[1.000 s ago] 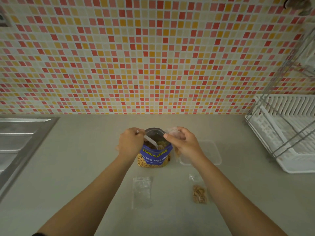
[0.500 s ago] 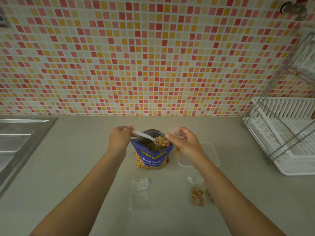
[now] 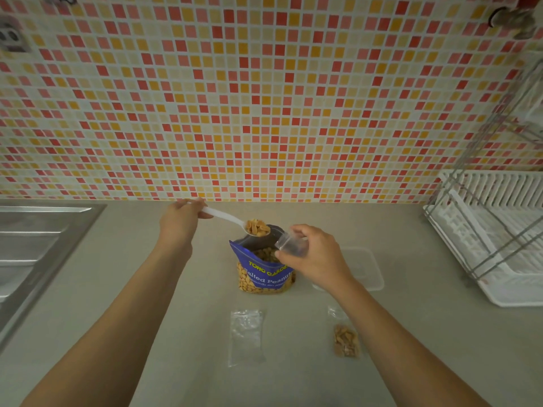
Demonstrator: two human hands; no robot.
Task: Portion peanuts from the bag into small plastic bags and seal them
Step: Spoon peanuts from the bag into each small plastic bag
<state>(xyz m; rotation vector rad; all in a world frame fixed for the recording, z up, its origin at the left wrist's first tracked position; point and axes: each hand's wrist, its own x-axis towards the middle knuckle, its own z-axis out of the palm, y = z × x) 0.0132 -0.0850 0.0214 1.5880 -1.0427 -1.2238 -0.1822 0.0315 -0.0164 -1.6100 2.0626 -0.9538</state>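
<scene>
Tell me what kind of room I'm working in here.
Most likely a home kitchen: a steel sink set into the counter, a tiled wall behind it, and a dish rack on the right.

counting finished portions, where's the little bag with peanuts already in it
In the head view the filled small bag lies on the counter, right of the empty small bag and nearer than the blue peanut bag.

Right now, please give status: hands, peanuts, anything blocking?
Left hand holds loaded spoon above peanut bag. Right hand holds small bag open. Nothing between them.
</scene>
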